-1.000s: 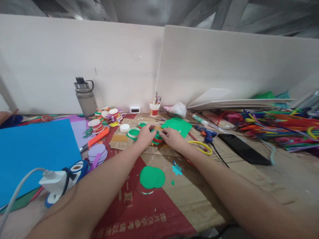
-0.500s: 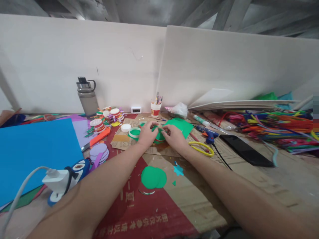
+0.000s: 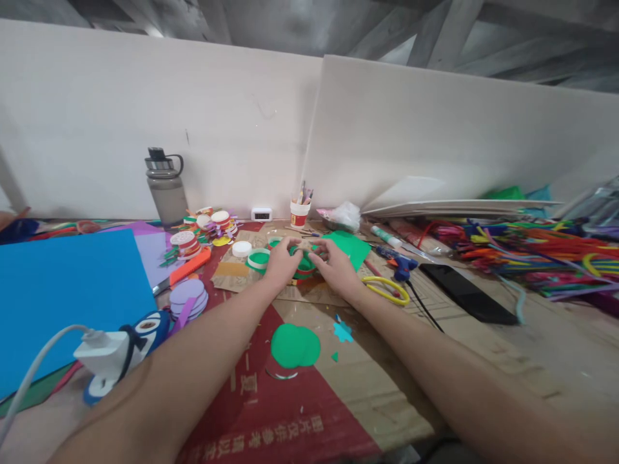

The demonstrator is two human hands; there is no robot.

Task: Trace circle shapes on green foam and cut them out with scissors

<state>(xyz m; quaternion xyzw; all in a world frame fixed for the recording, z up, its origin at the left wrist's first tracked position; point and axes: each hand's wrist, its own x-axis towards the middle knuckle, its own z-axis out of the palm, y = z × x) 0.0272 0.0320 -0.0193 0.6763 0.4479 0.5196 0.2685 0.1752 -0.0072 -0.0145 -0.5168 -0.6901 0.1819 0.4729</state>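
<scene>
Middle of my feed: round piece [image 3: 305, 265], green inside, red band outside. Just left, a ring [image 3: 258, 260] with white rim around green. Nearer, I log overlapping discs [image 3: 295, 346], plain green; to their right a toothed cutout [image 3: 343, 332], light blue. Cardboard [image 3: 372, 393] brown, with a dark red area bearing tan printed characters. Left side: sheet [image 3: 72, 290] solid blue, stacked circles [image 3: 186, 292] lilac, knife [image 3: 189, 266] orange. Far: bottle [image 3: 167, 196] smoky grey; cup [image 3: 298, 215] red and white. Right, I note phone [image 3: 467, 293] black, pipe cleaners [image 3: 527, 248] mixed red, orange, yellow, purple.
</scene>
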